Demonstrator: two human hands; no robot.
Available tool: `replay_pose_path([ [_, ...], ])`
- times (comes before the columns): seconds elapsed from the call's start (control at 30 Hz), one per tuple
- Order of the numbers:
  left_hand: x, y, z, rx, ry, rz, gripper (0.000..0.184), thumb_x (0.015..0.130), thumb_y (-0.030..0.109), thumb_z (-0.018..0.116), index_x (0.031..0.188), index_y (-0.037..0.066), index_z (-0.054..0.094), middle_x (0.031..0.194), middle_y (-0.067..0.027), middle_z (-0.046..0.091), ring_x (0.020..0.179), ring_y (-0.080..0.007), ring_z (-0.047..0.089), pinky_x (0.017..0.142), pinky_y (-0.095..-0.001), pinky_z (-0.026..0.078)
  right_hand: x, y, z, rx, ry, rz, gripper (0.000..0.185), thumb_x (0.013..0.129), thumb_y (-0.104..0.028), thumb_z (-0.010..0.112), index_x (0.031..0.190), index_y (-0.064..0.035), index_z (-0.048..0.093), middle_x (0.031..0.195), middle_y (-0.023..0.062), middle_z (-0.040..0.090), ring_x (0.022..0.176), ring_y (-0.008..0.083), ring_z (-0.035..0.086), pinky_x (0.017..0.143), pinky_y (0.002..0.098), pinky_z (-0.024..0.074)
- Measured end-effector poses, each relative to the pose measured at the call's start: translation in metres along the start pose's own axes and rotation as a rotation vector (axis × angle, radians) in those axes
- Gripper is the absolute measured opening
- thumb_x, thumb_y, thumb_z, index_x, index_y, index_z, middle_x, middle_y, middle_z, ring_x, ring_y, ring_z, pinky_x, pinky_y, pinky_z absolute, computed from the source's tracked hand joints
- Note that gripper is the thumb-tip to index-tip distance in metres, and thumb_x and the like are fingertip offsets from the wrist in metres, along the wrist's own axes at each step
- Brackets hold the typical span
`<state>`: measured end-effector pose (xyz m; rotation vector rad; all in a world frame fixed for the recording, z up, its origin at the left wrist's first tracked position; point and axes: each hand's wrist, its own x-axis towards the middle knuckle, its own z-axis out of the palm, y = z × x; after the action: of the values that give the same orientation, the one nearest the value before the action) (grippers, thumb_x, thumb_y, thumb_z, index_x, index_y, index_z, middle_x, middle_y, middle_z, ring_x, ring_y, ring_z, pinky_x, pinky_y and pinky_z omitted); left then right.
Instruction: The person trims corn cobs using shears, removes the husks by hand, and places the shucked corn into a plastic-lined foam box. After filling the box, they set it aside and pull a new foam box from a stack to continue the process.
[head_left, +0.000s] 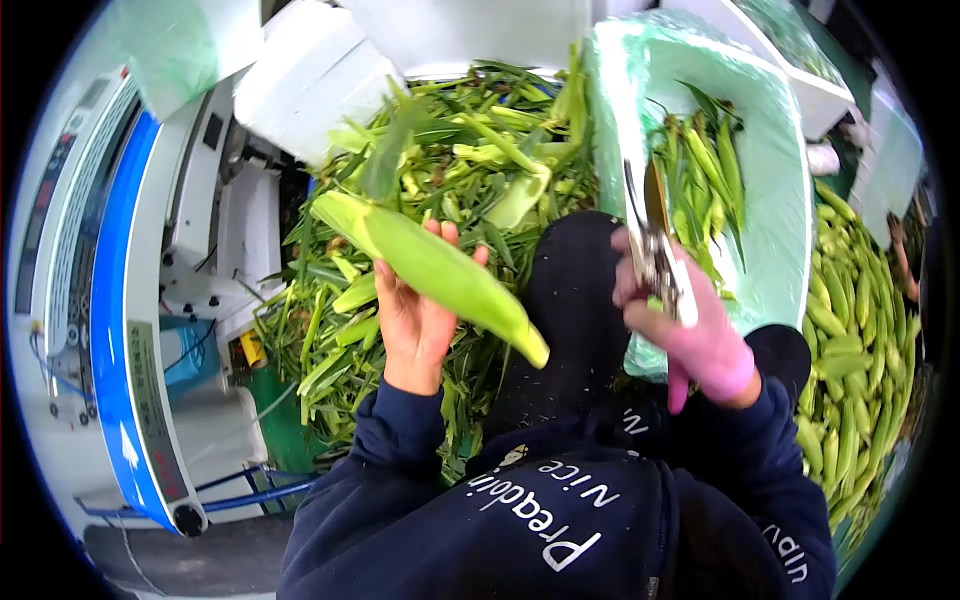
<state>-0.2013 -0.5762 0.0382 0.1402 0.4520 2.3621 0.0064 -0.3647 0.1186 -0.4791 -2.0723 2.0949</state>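
Observation:
My bare left hand [415, 335] holds an ear of corn [425, 258] in its green husk, tilted with its upper end to the left. The thumb is on the near side and fingertips show beyond the far side. In a pink glove, my right hand [690, 325] grips a pair of pruning shears [655, 250], blades pointing up and slightly apart. The shears are to the right of the corn and not touching it. Below and behind the corn spreads a heap of cut husks and leaves [510, 200].
On the right stands a box lined with green plastic [780, 180], with several husked ears [705, 170] inside. Beyond it lies a big pile of corn [850, 350]. White foam boxes [310, 80] are at the back. A blue and white machine [125, 300] stands left.

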Motion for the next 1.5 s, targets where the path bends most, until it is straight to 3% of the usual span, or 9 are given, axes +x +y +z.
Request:
replay_pose_path([
  [0.37,0.030,-0.022,0.043,0.039,0.188,0.296,0.066,0.095,0.041,0.066,0.141,0.002,0.041,0.145,-0.0131,0.049,0.137,-0.0285,0.044,0.117,-0.0539,0.033,0.003,0.028,0.047,-0.273,-0.044,-0.021,0.072,0.079,-0.017,0.078,0.137,-0.0006,0.040,0.105,0.0070,0.052,0.096,0.0170,0.052,0.086,0.0302,0.0462],
  [0.4,0.024,-0.035,0.045,0.061,0.189,0.293,0.065,0.096,0.042,0.064,0.142,0.002,0.041,0.145,-0.0131,0.048,0.137,-0.0286,0.044,0.117,-0.0537,0.033,0.012,0.012,0.048,-0.279,0.029,0.036,0.068,0.075,-0.024,0.079,0.130,0.0002,0.047,0.109,0.0189,0.056,0.102,0.0336,0.058,0.090,0.0398,0.0470],
  [0.63,0.005,-0.065,0.033,0.022,0.253,0.222,0.062,0.094,0.044,0.067,0.135,0.001,0.048,0.137,-0.0141,0.054,0.130,-0.0317,0.049,0.115,-0.0519,0.037,0.028,0.019,0.049,-0.291,0.078,-0.077,0.101,0.072,-0.018,0.083,0.151,0.0051,0.023,0.139,0.0189,0.047,0.126,0.0259,0.050,0.108,0.0356,0.0403],
  [0.83,-0.005,-0.073,0.047,0.025,0.246,0.153,0.062,0.094,0.047,0.066,0.134,0.003,0.049,0.136,-0.0127,0.055,0.130,-0.0284,0.050,0.112,-0.0508,0.041,0.005,0.039,0.059,-0.438,0.290,-0.164,0.106,0.066,-0.025,0.084,0.148,0.0083,0.024,0.121,0.0239,0.057,0.112,0.0401,0.058,0.097,0.0435,0.0471],
  [0.97,-0.006,-0.078,0.056,0.203,0.102,0.299,0.061,0.094,0.048,0.064,0.133,0.004,0.050,0.137,-0.0114,0.054,0.132,-0.0262,0.048,0.114,-0.0496,0.039,-0.009,0.018,0.050,-0.403,0.254,-0.083,0.068,0.073,-0.013,0.069,0.134,0.0050,0.043,0.111,0.0249,0.059,0.108,0.0434,0.056,0.093,0.0471,0.0467],
  [1.13,-0.001,-0.076,0.071,0.279,0.152,0.386,0.070,0.094,0.053,0.062,0.138,0.001,0.047,0.137,-0.0150,0.054,0.131,-0.0290,0.049,0.112,-0.0508,0.040,0.004,0.046,0.046,-0.488,0.366,-0.221,0.049,0.076,-0.004,0.065,0.123,-0.0021,0.053,0.091,0.0100,0.061,0.081,0.0241,0.063,0.076,0.0329,0.0513],
  [1.33,0.007,-0.018,0.050,0.110,0.397,0.447,0.065,0.096,0.063,0.050,0.120,0.003,0.054,0.108,-0.0126,0.063,0.106,-0.0269,0.060,0.101,-0.0469,0.048,0.010,0.028,0.057,-0.412,-0.091,-0.251,0.018,0.080,-0.006,0.068,0.096,-0.0034,0.061,0.076,0.0081,0.060,0.064,0.0180,0.060,0.063,0.0314,0.0503],
  [1.43,0.006,0.011,0.020,-0.495,-0.142,-0.319,0.068,0.094,0.067,0.050,0.115,0.002,0.050,0.072,-0.0030,0.054,0.063,-0.0167,0.052,0.070,-0.0326,0.045,-0.003,0.013,0.074,-0.168,-0.689,-0.023,0.016,0.083,-0.006,0.066,0.098,-0.0023,0.063,0.081,0.0077,0.064,0.069,0.0148,0.062,0.064,0.0284,0.0503],
  [1.5,-0.005,0.020,-0.008,-0.239,-0.437,-0.243,0.076,0.091,0.075,0.045,0.119,0.005,0.046,0.067,-0.0002,0.048,0.055,-0.0157,0.043,0.059,-0.0333,0.038,-0.005,0.004,0.068,0.237,-0.812,0.146,0.023,0.082,-0.004,0.065,0.104,-0.0002,0.063,0.082,0.0083,0.065,0.073,0.0155,0.063,0.066,0.0272,0.0503],
])
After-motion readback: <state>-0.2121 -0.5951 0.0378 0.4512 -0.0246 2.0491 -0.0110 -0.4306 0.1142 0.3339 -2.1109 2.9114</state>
